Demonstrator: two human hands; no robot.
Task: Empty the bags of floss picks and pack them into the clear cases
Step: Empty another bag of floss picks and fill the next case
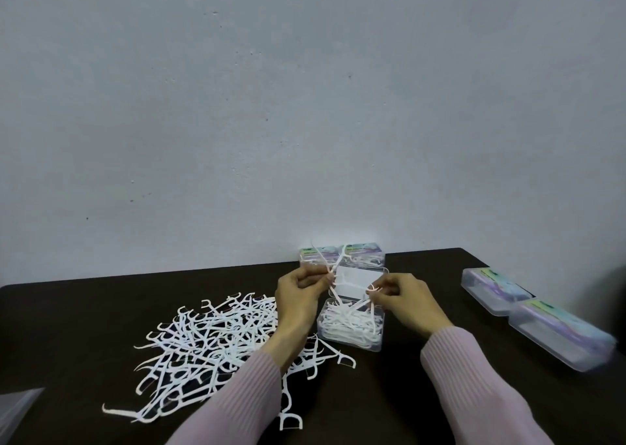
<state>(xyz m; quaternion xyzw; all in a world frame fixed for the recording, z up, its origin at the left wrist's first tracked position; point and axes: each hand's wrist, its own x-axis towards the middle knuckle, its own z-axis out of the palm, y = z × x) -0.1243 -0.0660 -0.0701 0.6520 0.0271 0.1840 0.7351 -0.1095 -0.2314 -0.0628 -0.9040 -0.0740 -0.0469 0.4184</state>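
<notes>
— What else was on the tabletop [389, 393] besides the picks?

— Two shut clear cases [538, 315] lay end to end along the right edge, with purple and pale labels inside them. Two more labelled cases [342, 253] stood against the wall at the back edge, side by side. A scrap of clear plastic [18, 407] poked in at the front left corner; I couldn't tell whether it was a bag.

— Did anything get in the way?

— The left forearm, in a pink ribbed sleeve [244, 400], lay across the right side of the loose heap of floss picks [203, 339] and hid some of them. The hands also covered part of the open lid [355, 283].

— And the picks themselves?

— White, thin, each with a forked head and a pointed tail. The heap sprawled over the left half of the tabletop, tangled every which way, a few stragglers reaching toward the front edge.

— Where was the case being filled?

— Near the middle, toward the back. The open case [352, 326] was already thick with white picks, its lid folded back toward the wall.

— The hands?

— Both were raised just above it. The left hand [299, 295] was closed, pinching a few picks [333, 265] that crossed and stuck up. The right hand [401, 297] was curled too, fingertips nipping picks [367, 300] that trailed down into the case.
</notes>
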